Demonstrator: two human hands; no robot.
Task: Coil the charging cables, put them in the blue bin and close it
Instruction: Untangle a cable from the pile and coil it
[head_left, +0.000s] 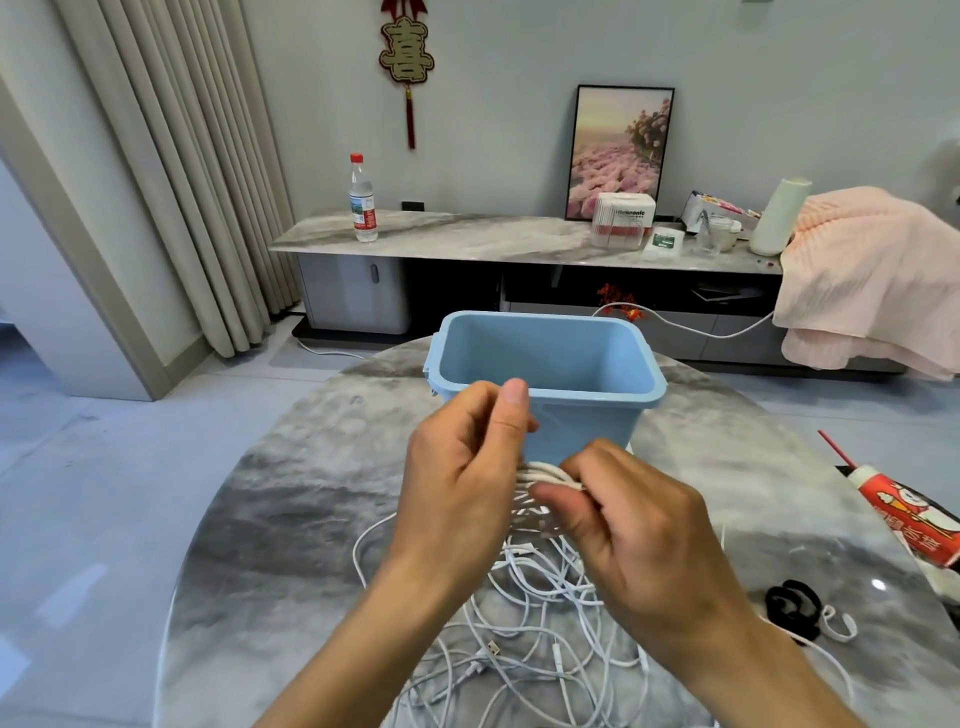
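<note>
- Both hands were up over the bench (291, 519), just in front of the bin (587, 431).
- Right hand (639, 525) had its fingers curled, pinching a small white coil (545, 474) that ran roughly left to right.
- Left hand (462, 467) was curled too, thumb up. It looked to be pinching a strand, though the contact was hidden.
- The bin sat open right behind the coil, so dropping it in looked like a short forward reach, right hand nearer.
- The rest of the cables (524, 639) lay tangled below the wrists; no lid in sight.
</note>
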